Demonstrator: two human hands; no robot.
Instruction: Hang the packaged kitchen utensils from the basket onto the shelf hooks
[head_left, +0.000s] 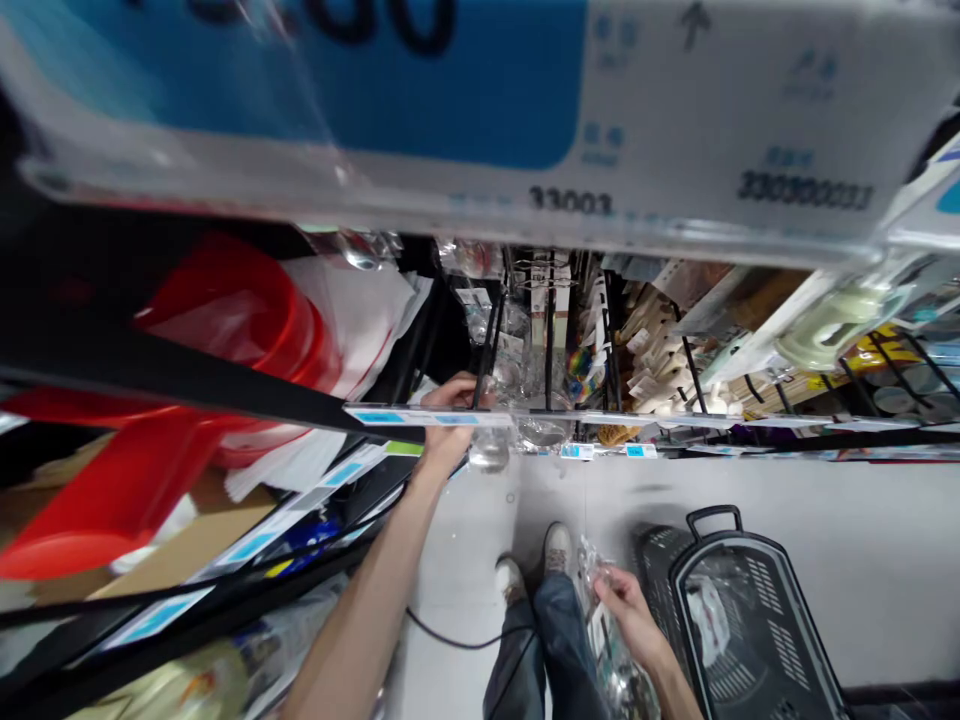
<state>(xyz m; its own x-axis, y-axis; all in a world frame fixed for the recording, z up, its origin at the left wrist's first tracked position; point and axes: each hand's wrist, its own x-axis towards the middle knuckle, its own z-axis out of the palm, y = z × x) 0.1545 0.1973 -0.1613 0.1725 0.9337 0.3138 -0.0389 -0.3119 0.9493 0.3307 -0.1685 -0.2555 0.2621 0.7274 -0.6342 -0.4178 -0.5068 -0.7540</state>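
Note:
My left hand [448, 420] reaches up to a black wire shelf [555, 415] and is closed around a clear plastic packet [491, 440] hanging at its front edge. My right hand [626, 605] is low by my right leg, fingers closed on a bundle of clear plastic packets [611, 650] that hangs down beside my jeans. My two shoes [536, 565] stand on the pale floor below.
A black shopping basket [750, 620] with a few items sits on the floor to my right. Red plastic tubs [225, 310] and white bags fill the shelves at left. Hanging packaged goods [660, 350] crowd the racks ahead. A large blue and white shelf label [480, 110] is close overhead.

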